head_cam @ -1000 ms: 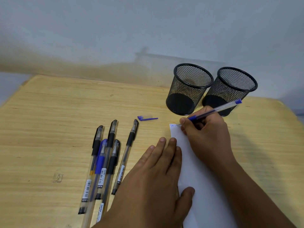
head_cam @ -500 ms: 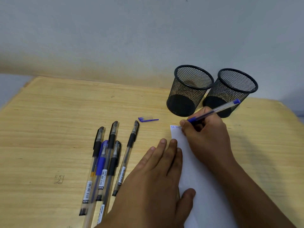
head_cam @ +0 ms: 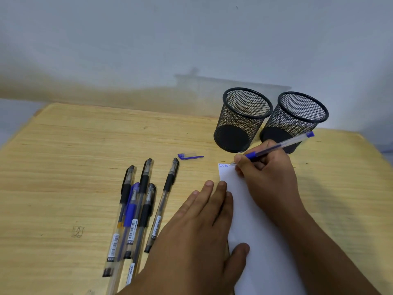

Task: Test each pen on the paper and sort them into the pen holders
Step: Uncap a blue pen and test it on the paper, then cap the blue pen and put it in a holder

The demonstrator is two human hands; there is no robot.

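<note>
My right hand (head_cam: 269,177) grips an uncapped blue pen (head_cam: 280,144) with its tip on the top left corner of the white paper (head_cam: 255,231), where blue letters show. My left hand (head_cam: 197,233) lies flat with straight fingers on the paper's left edge and the table. The pen's blue cap (head_cam: 190,156) lies on the table beyond the paper. Several capped pens (head_cam: 138,209), black ones and a blue one, lie in a loose bunch to the left. Two black mesh pen holders (head_cam: 242,120) (head_cam: 297,118) stand side by side behind my right hand, both with nothing in them.
The wooden table (head_cam: 63,167) runs to a pale wall at the back. Its left and right corners slope away. A small faint mark (head_cam: 77,231) is on the wood at the left.
My right hand has moved the pen tip slightly rightwards along the paper's top edge, adding blue letters. My left hand has stayed flat on the paper.
</note>
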